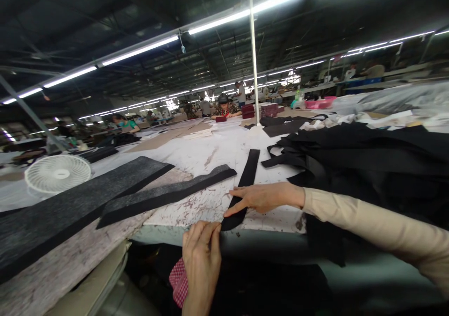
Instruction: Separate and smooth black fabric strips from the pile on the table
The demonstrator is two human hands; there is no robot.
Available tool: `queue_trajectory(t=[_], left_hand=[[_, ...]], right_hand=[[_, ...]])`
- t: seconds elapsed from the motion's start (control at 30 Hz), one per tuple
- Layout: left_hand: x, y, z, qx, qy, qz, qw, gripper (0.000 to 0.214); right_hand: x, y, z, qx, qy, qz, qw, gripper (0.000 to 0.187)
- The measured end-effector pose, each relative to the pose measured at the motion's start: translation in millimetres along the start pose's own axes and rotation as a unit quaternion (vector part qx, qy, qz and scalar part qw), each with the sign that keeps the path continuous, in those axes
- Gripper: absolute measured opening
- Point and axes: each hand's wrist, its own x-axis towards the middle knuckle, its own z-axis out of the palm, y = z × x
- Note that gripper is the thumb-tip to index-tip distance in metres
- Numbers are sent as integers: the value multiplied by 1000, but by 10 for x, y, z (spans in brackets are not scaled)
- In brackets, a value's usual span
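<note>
A black fabric strip (249, 167) lies lengthwise on the white, stained tabletop (199, 203), its near end by the table's front edge. My left hand (201, 248) pinches the near corner of this strip between thumb and fingers. Across the strip's middle rests my right hand (261, 198), palm down, with two fingers stretched apart on the cloth. Left of the hands lies a folded strip (168, 189) with a grey speckled face and a black border. A wider grey and black panel (80, 208) is beyond it.
Black fabric pieces (365, 161) are heaped on the right and hang over the front edge. A white round fan (58, 173) stands at the left. A thin white pole (254, 54) rises from the table. Farther back are a pink basin (320, 103), maroon stacks (248, 111) and several people.
</note>
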Motion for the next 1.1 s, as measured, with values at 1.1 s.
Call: queue_trajectory(t=[1.1], left_hand=[[94, -6, -141, 75, -57, 86, 992, 25]], right_hand=[[46, -178, 64, 55, 65, -80, 993, 75]])
